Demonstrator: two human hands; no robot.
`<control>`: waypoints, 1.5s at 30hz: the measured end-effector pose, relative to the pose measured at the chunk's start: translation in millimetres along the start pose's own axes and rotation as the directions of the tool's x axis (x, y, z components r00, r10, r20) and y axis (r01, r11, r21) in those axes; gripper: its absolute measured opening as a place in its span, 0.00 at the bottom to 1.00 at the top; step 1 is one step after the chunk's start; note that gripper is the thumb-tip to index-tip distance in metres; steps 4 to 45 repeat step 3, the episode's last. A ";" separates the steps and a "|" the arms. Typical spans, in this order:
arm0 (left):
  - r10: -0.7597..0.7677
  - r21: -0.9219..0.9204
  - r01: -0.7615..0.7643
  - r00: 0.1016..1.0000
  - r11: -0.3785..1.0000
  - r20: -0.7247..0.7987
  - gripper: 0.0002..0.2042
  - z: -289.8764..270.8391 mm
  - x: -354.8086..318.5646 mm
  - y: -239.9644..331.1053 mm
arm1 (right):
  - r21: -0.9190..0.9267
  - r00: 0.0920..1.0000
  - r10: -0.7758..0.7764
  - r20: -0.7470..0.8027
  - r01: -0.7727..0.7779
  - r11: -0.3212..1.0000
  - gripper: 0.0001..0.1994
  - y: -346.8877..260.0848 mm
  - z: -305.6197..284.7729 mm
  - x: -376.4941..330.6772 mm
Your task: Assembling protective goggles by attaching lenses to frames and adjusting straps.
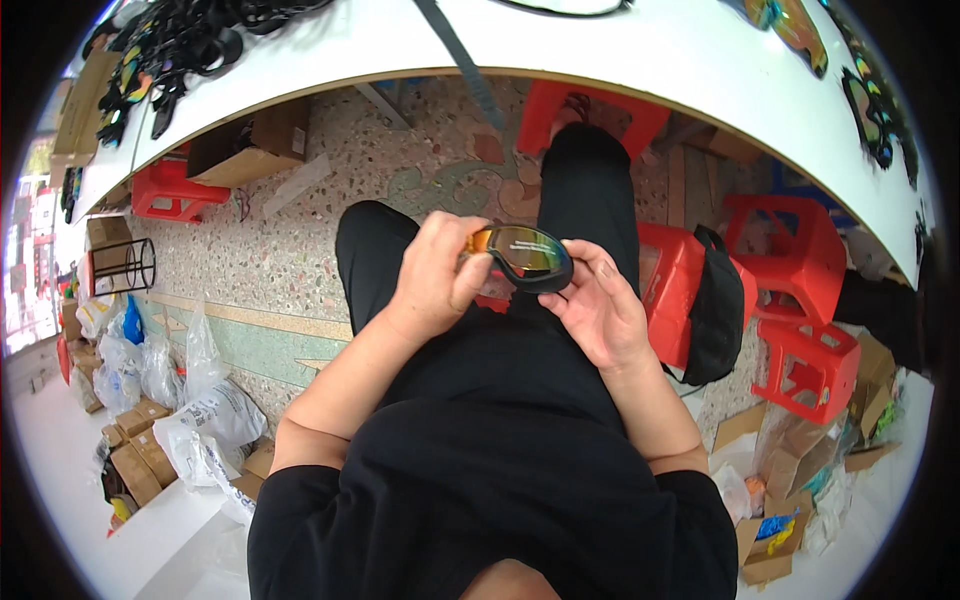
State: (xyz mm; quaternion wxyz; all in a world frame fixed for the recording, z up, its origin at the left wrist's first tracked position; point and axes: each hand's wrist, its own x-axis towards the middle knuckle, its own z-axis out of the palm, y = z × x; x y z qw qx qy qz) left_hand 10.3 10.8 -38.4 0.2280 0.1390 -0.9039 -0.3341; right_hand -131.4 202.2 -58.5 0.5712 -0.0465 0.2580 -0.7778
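Above my lap I hold a pair of goggles (530, 250) with a shiny orange-green mirrored lens and a black frame. My left hand (440, 265) grips the orange end of the lens between thumb and curled fingers. At the opposite end, my right hand (600, 305) pinches the black frame with thumb and fingers. The goggles lie tilted, lens facing up. Part of their left end is hidden behind my left fingers.
A white table (350, 40) curves across the front, with a pile of black goggle parts (200, 40) at far left and mirrored goggles (790, 30) at far right. Red stools (790, 260) stand at right, a black bag (715, 310) beside me. Plastic bags (210, 430) and cardboard boxes (140, 465) lie at left.
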 end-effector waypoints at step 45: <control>-0.064 0.157 0.081 0.991 0.984 -0.115 0.16 -19.1 -6.9 -5.8 | -0.029 0.993 0.052 -0.104 -0.055 0.998 0.23 -3.6 20.3 -3.5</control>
